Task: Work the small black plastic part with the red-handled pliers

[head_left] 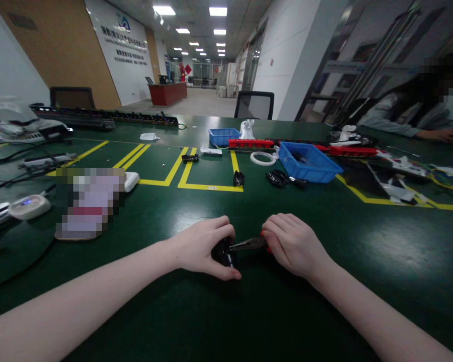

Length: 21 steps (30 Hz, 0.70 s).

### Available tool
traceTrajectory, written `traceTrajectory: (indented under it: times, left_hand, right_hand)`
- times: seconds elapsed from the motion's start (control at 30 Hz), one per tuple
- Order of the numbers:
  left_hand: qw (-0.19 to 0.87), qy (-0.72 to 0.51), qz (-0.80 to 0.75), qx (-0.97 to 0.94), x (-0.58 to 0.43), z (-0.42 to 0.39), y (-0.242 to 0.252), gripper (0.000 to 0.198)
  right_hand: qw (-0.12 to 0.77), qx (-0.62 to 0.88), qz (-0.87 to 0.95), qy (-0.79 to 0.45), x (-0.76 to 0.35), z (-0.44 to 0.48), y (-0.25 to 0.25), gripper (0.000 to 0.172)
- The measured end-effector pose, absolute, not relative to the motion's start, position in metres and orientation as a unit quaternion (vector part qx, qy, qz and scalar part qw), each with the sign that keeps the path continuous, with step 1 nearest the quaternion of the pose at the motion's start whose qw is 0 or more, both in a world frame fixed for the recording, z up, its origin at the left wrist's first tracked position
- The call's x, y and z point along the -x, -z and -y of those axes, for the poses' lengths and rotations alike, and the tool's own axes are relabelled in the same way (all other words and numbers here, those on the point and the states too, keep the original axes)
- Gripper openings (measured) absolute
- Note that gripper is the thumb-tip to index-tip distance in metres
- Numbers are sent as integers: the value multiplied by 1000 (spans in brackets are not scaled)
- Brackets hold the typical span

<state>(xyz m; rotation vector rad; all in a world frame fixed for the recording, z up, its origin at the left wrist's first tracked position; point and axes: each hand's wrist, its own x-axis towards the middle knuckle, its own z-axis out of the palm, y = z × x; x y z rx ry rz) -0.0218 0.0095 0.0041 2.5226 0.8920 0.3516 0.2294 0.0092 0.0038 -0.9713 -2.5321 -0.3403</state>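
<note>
My left hand (207, 249) is closed around a small glossy black part (225, 254), thumb on the near side and fingers on the far side. The part's exact kind does not show. From the right, my right hand (296, 244) grips a pair of pliers (249, 244) by red handles that are mostly hidden in the fist. The metal jaws point left, and their tips meet the black part; whether they clamp it I cannot tell. Both hands are low over the dark green table (196, 311).
Beyond my hands lie several black parts (277, 178), a blue bin (309, 163), a smaller blue bin (223, 136), a white ring (263, 159) and red strips (251, 144). At left are a blurred-out phone-like object (92, 203) and cables. A co-worker's sleeve (388, 118) shows at far right.
</note>
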Motion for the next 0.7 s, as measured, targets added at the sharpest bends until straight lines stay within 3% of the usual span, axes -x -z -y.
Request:
traceTrajectory:
  times: [0.3,0.7]
  left_hand:
    - [178,-120,-321,-922,20,-6,-6,58]
    - [244,-131,-322,-906,21,-10,-7,54]
  right_hand:
    - [195,359,908,93,-228,-8,-4,35]
    - [147,370,916,46,-227,-9,-5,38]
